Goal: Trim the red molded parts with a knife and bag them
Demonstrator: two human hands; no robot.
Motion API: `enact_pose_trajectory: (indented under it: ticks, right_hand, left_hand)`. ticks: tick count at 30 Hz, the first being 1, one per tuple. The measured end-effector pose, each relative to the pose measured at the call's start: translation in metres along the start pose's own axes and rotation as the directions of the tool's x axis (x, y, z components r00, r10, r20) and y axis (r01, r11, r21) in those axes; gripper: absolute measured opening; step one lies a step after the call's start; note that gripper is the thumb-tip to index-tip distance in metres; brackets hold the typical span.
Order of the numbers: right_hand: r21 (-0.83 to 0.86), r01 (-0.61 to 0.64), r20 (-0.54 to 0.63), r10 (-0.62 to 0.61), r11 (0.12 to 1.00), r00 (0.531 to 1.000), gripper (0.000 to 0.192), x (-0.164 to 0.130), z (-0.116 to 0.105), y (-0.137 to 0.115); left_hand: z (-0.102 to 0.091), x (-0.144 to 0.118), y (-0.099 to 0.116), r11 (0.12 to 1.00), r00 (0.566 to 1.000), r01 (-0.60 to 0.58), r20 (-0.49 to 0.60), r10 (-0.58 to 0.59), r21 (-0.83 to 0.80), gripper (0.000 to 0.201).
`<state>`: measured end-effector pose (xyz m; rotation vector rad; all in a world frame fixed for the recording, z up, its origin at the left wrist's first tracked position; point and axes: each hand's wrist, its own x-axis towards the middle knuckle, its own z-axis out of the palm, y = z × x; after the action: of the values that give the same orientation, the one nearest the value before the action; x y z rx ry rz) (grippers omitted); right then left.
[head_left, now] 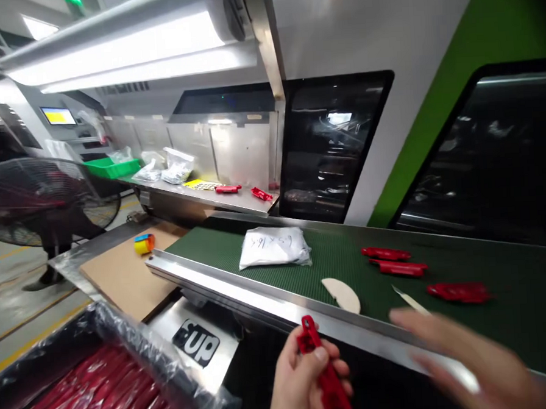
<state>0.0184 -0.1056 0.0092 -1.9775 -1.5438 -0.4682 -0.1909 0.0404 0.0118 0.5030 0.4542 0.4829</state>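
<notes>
The left hand is closed around a red plastic part, thumb pressed on its upper end, holding it upright just in front of the belt's near steel edge. The right hand is blurred, fingers spread open and empty, reaching over that same edge toward the green belt.

On the belt, near the right hand, a thin pale blade lies beside a cream half-disc. Farther in, three more red parts wait: two close together and one toward the right end. A folded white bag with writing sits near the belt's left end.

Below the belt's left corner, a plastic-lined box already holds many red parts laid in rows, so a good share looks handled; one part is in hand and three on the belt appear left. A roll of tape rests on the cardboard sheet beyond.
</notes>
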Motion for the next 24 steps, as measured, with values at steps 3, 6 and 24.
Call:
enact_pose_trajectory:
  ticks: [3,6,24]
  right_hand:
    - [-0.315,-0.302,0.327,0.402,0.900,0.855,0.038,0.015,-0.020,0.060]
    - [-0.291,-0.327,0.434,0.429,0.899,0.792,0.030,0.024,-0.023,0.096]
    - [0.648,-0.651,0.534,0.374,0.395,0.758,0.022,-0.063,-0.023,-0.071]
  left_hand:
    - [0.003,0.003,0.008,1.000,0.998,0.004,0.055,-0.005,0.027,0.033]
    - [0.006,0.006,0.003,0.995,0.989,0.091,0.113,-0.094,0.033,0.029]
    - [-0.017,-0.028,-0.040,0.870,0.846,0.469,0.208,-0.491,0.150,0.053]
